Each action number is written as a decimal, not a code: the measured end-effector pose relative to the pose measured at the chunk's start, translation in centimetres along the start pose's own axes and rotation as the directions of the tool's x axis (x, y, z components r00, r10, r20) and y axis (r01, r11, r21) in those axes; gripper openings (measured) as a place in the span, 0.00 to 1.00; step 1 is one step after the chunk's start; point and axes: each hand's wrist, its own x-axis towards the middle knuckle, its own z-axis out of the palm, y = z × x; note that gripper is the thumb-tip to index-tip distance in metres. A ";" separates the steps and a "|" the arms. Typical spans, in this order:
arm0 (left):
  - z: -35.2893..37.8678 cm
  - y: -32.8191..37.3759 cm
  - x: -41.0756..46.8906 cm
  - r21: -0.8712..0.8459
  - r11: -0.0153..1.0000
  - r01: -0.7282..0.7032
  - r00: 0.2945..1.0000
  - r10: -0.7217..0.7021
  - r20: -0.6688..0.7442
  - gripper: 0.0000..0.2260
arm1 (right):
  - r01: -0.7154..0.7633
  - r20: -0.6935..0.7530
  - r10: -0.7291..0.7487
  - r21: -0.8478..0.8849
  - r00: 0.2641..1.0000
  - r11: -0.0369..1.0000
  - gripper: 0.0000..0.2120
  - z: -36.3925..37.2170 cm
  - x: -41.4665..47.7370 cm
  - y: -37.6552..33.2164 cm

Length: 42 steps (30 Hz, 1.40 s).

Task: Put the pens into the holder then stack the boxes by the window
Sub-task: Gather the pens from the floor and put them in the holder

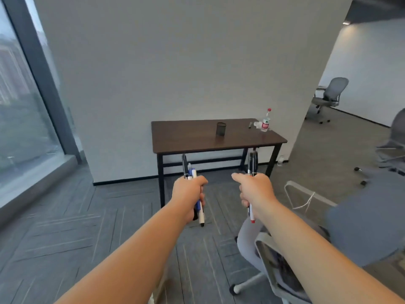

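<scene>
While both fists (189,191) grip pens (190,172), open floor (87,216) fronts table (186,137).

— Where does the table (197,139) stand?
— Against the far wall, ahead of the person, with the window (22,106) off to its left.
— What rests on it?
— The holder (221,128) sits near the middle; a bottle (265,122) stands at the right rear corner.
— And the hands?
— Both are in front of the table, well apart from it. The left hand (190,195) is wrapped around a bundle of pens (190,171); the right hand (255,191) clasps other pens (252,162), side by side with the left.
— Anything nearby?
— A chair (285,270) below the right forearm, and another chair (329,95) far off to the right, past the wall's end.
</scene>
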 end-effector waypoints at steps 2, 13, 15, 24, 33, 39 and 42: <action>1.9 1.7 3.7 -0.009 1.000 0.008 1.000 -0.008 -0.005 0.08 | -0.056 0.016 0.055 0.053 0.998 0.997 0.12 -0.7 4.7 -1.1; 6.4 10.3 27.8 0.062 0.998 -0.030 0.999 0.031 -0.019 0.04 | -0.040 -0.195 0.079 0.197 0.978 0.980 0.16 5.5 27.4 -3.3; 7.3 11.7 32.5 0.054 0.997 -0.046 0.999 0.046 0.014 0.04 | -0.041 -0.241 0.099 0.234 0.965 0.971 0.17 6.4 31.4 -3.8; 14.3 16.4 51.4 0.125 0.992 -0.019 0.994 0.005 0.113 0.07 | -0.093 -0.325 0.187 0.285 0.927 0.954 0.15 8.7 49.4 -6.1; 23.6 19.8 70.0 0.162 0.987 0.005 0.999 -0.012 0.043 0.03 | -0.106 -0.310 0.196 0.284 0.930 0.953 0.14 8.3 72.4 -7.6; 27.4 21.9 80.4 0.164 0.986 0.040 0.998 -0.032 -0.049 0.09 | -0.183 -0.223 0.221 0.180 0.949 0.967 0.11 10.3 83.9 -9.0; 28.6 22.4 84.9 0.163 0.985 0.063 0.996 -0.050 -0.080 0.08 | -0.197 -0.214 0.233 0.175 0.949 0.965 0.10 12.1 88.6 -9.4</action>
